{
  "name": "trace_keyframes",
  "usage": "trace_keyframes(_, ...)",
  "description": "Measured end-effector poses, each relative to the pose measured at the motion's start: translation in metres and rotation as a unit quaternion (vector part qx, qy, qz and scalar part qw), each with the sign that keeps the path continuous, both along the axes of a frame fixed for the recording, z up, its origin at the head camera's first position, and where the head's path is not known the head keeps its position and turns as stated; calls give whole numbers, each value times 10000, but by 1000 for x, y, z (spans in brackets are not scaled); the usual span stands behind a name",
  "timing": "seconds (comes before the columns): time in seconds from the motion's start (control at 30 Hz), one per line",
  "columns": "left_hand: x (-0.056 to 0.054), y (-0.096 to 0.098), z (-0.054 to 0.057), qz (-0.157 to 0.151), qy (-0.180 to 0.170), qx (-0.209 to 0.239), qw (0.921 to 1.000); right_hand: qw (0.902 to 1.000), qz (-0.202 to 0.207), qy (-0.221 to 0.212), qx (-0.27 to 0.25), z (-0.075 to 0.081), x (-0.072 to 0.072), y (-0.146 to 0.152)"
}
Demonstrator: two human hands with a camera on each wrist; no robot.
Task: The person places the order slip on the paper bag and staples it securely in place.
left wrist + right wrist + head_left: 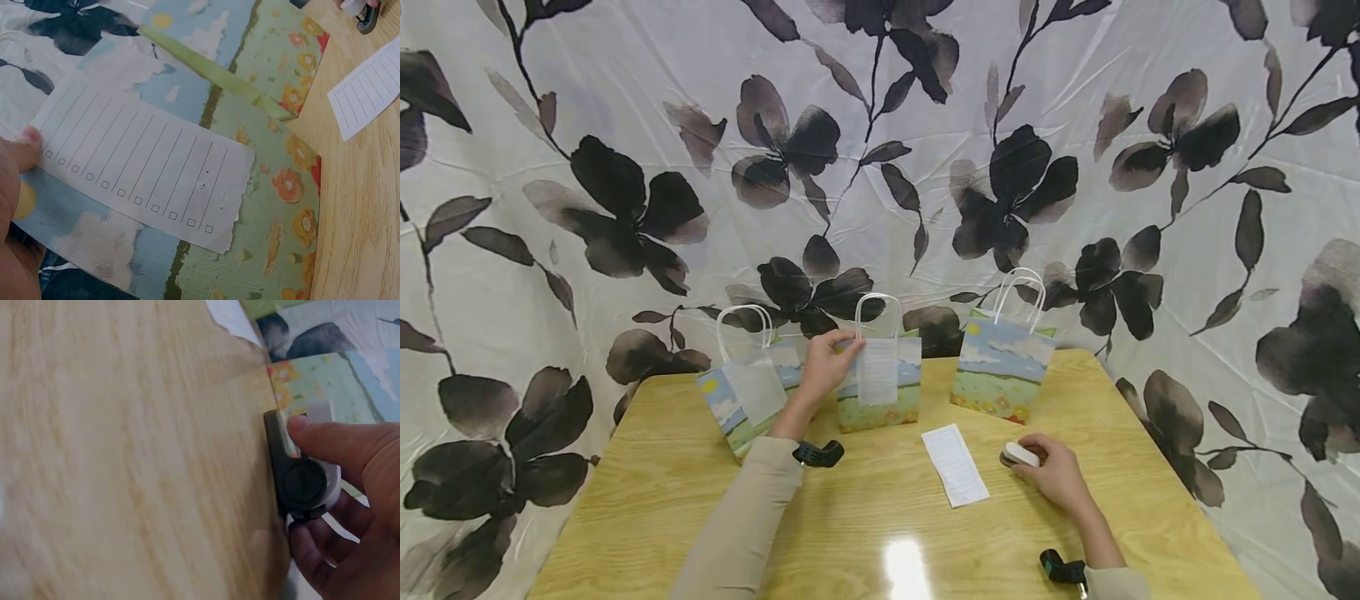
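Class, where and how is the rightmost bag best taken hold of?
Probably by both white handles, coming from above: they arch up close together over the standing bag, leaving open loops a hand could close through.

My left arm point(741, 517) reaches farther forward than the right, its sleeve ending near the wrist. From here I have the left hand point(829, 365) in a pinch, the left thumb point(26, 147) pressing with its tip. Well apart from it, to its right and closer to the body, my right hand point(1054, 472) holds a curled grip, with the bare right forearm point(1097, 533) slanting up to it. The right thumb point(337, 440) lies nearly straight; opposite it, the right fingers point(312, 550) bend inward.
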State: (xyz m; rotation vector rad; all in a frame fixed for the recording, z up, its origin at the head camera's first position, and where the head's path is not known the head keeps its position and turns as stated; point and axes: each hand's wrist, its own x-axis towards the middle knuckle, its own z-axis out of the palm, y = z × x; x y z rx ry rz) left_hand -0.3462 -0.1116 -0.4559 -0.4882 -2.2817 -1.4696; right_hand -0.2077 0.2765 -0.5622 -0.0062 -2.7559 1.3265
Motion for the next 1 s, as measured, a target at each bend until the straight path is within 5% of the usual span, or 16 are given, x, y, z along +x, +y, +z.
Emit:
trace_keyframes(0.43, -1, 1, -4, -13, 22, 131, 9999, 9998, -77, 36, 166, -5, -4, -3)
trace_keyframes(0.7, 2, 2, -5, 79, -127, 167, 9997, 9977, 205, 108, -635, 22, -11, -21)
trace_keyframes(1.0, -1, 4, -4, 91, 21, 178, 9998, 9888, 614, 26, -1358, 61, -41, -67)
